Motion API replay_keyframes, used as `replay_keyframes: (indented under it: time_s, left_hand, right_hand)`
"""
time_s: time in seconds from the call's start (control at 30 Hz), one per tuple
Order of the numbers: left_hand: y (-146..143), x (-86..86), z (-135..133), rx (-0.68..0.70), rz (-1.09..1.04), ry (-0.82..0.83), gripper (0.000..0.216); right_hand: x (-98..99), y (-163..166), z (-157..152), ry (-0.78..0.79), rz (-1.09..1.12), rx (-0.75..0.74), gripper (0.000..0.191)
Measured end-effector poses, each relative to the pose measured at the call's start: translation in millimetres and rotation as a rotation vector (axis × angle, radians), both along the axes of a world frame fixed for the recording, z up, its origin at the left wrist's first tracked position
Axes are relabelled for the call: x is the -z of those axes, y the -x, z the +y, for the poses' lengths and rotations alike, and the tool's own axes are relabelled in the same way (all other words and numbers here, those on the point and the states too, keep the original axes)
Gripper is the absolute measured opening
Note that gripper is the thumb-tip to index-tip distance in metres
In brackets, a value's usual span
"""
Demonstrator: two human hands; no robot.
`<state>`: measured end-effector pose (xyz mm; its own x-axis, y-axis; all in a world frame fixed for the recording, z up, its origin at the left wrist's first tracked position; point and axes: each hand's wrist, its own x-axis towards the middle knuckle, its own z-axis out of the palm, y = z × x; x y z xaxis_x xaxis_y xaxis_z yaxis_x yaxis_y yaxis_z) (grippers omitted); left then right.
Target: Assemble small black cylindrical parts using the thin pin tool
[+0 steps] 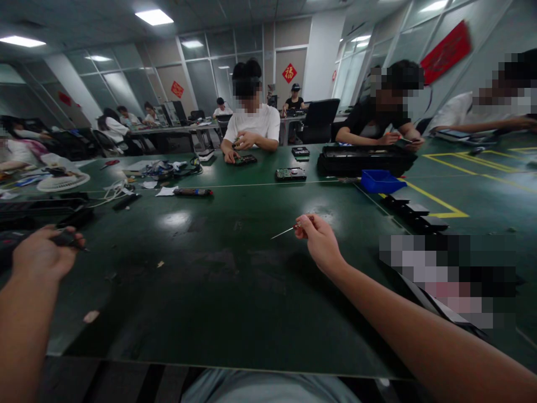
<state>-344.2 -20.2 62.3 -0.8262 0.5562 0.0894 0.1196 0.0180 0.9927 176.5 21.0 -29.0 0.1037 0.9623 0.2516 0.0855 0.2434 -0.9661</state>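
My right hand (319,240) is closed around the red handle of a screwdriver (283,233). Its thin metal shaft points left, above the green tabletop (201,313). At the left edge, my left hand (42,254) is wrapped round a dark tool (65,238) with a short, thin tip pointing right. Blur and the fingers hide much of that tool, so its exact kind is unclear. Beyond my hands, a hard drive (291,174) lies on the table, and a dark cylindrical tool (193,192) rests beside a white scrap of paper (166,191).
Across the table, a person in a white shirt (254,131) handles a device. A long black case (364,161) and a blue bin (381,181) stand at the right, near several black blocks (415,210). Cables and parts (163,168) lie back left, by a white fan (62,180).
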Motion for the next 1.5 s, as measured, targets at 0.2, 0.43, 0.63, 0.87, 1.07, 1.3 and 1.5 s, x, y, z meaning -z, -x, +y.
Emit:
replay_keyframes:
  time_s: [0.2,0.43,0.63,0.87,1.07,1.3,1.5]
  left_hand:
    - [-80,-12.8,30,0.227,-0.221,-0.171,0.02]
    - [-184,-17.1,52,0.633,-0.279,-0.22,0.03]
    - [-269,-4.6,52,0.969,-0.238,-0.158,0.067]
    - [-314,47.2,39,1.153,0.356,0.079,0.085]
    - [-312,93.2,39,1.195,0.781,0.183,0.043]
    - [-309,96.0,47,1.234,0.891,0.053,0.034]
    - [-306,95.3,50,1.152,0.861,0.016,0.039]
  right_hand:
    - [0.2,-2,-1,0.001,-0.008,-0.007,0.029]
    - [-1.9,-1,-3,-0.006,0.021,-0.017,0.028]
    - [1.4,-2,0,-0.028,0.023,-0.009,0.028]
    - [-5.0,-2,-4,-0.028,0.017,0.005,0.029]
    - [-11.5,1,-8,-0.026,-0.048,0.015,0.032]
    - [-13.9,1,-10,-0.037,-0.038,0.002,0.024]
    - [-9.7,0,-6,-0.034,0.039,-0.062,0.023]
